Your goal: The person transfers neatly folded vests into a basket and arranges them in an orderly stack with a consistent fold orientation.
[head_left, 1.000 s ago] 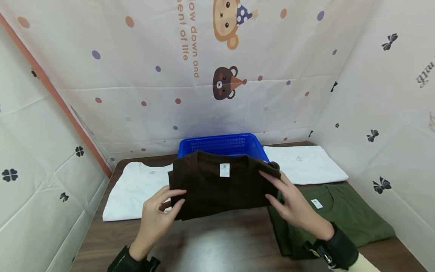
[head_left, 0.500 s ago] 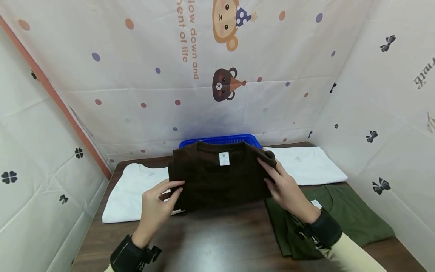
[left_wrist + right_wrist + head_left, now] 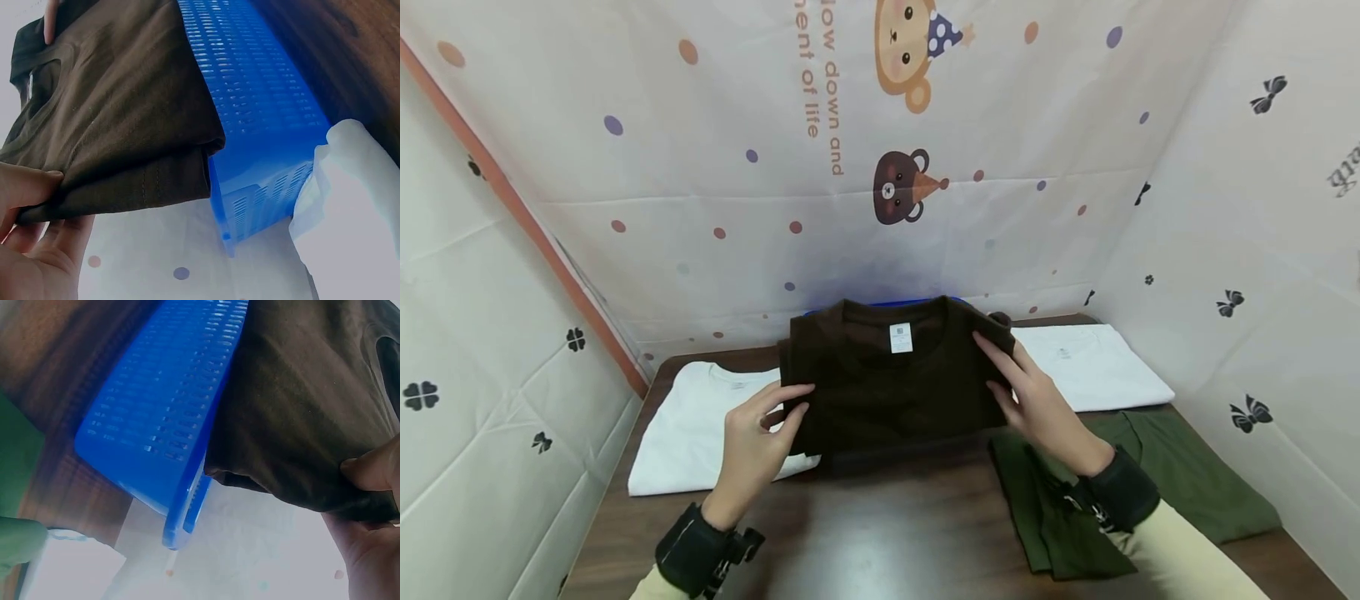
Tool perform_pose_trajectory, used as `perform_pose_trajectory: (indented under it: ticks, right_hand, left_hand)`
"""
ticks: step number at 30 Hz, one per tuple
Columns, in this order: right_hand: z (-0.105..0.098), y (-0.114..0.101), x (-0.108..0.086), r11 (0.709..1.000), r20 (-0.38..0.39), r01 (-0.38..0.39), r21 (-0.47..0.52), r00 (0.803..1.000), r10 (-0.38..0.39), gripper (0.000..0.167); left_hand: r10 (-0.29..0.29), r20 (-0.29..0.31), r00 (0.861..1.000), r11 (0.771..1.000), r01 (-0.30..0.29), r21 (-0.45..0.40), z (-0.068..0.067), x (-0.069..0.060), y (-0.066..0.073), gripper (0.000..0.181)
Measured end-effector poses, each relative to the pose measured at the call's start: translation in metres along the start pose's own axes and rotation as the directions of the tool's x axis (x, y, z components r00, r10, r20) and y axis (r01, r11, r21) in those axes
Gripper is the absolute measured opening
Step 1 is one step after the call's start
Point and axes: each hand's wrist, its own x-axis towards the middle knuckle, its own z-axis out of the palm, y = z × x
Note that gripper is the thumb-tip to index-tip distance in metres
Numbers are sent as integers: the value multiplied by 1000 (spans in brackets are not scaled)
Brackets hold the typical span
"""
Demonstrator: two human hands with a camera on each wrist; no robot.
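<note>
A folded dark brown T-shirt [image 3: 898, 400] with a white neck label [image 3: 901, 337] is held up between my hands, its collar on the far side. My left hand [image 3: 756, 433] pinches its left edge, thumb on top and fingers beneath, as the left wrist view shows. On the other side, my right hand [image 3: 1041, 408] grips the right edge in the same way. Behind the shirt stands a blue plastic basket [image 3: 250, 94]; from the head only a strip of its rim shows. In both wrist views the shirt is at the basket's top edge, overlapping it.
A folded white T-shirt [image 3: 700, 429] lies on the wooden table [image 3: 865, 533] at left, another white shirt [image 3: 1086, 367] at the back right. A folded green T-shirt [image 3: 1195, 475] lies nearer on the right, partly behind my right forearm. Printed cloth [image 3: 730, 267] hangs behind and at both sides.
Both hands have carried the brown T-shirt up and away from me, over the basket. It now hides nearly all of the basket in the head view. Both grips stay the same.
</note>
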Motion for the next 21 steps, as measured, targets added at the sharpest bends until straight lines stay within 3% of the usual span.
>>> perform_pose_trajectory:
  ticks: [10,21]
  right_hand:
    - [0,16,15,999,-73,-3,-53,997,-1,87]
    - [0,35,35,995,84,-96,4,992,96,84]
  left_hand:
    - [34,-29,999,999,-34,12,8,22,-10,36]
    - [-26,-12,1000,998,27,55,21,45,-29,31]
